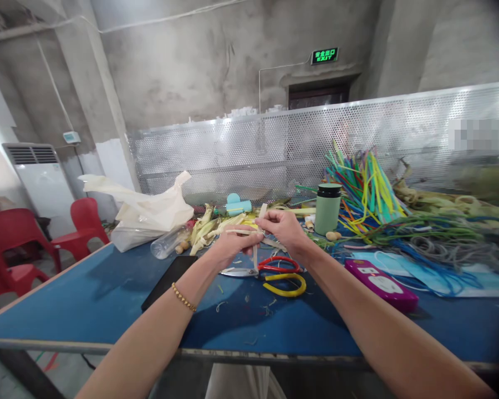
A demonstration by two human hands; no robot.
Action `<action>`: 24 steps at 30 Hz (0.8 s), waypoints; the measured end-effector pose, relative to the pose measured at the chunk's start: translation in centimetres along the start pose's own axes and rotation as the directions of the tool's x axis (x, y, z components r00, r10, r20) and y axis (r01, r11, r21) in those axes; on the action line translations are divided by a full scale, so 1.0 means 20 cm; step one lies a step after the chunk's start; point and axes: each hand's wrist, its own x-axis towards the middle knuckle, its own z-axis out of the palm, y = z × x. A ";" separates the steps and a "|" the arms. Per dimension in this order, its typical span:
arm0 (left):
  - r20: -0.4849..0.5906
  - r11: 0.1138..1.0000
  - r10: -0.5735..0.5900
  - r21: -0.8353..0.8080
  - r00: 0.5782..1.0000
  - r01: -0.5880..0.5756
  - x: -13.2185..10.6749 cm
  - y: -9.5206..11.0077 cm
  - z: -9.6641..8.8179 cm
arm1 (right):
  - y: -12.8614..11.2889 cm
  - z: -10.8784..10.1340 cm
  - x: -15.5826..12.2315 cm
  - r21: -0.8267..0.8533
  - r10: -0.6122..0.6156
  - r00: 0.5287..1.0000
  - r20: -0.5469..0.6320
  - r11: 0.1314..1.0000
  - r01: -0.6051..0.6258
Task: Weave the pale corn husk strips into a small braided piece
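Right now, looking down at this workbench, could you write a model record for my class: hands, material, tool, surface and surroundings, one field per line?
Left hand: grip closed on pale strips
Right hand: grip pinching the same strips
Material: strips crossing, one upright, one sideways
Tool: scissors, red and yellow handles, lying on the table
Surface: blue table, scattered scraps
Left side: white bag
Right side: green canister, purple box

Wall (170,66) bare grey concrete, patchy. Green exit sign (324,56) lit above dark doorway (316,97). Perforated metal panel (233,158) behind blue-topped desk (66,316). Left side: red plastic chairs (19,235), white upright air-conditioning unit (41,183) beyond. Pillar (113,163) white lower down. Bright light far left. Floor (72,377) grey.
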 end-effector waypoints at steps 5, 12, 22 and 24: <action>-0.050 0.998 -0.020 -0.058 0.999 0.017 0.01 -0.01 0.00 | -0.01 0.00 0.00 -0.011 -0.006 1.000 -0.004 1.000 0.006; -0.050 1.000 0.000 0.008 0.999 0.000 0.00 -0.01 0.00 | 0.00 0.01 0.00 -0.005 0.010 1.000 0.011 1.000 -0.010; -0.062 0.999 -0.020 0.043 0.998 0.023 0.01 -0.01 0.00 | -0.01 -0.01 0.00 -0.049 -0.026 0.999 0.036 0.998 0.028; -0.108 0.999 -0.012 0.035 0.994 0.016 0.01 -0.01 -0.01 | -0.01 -0.01 0.00 -0.036 -0.017 0.996 0.089 0.999 0.021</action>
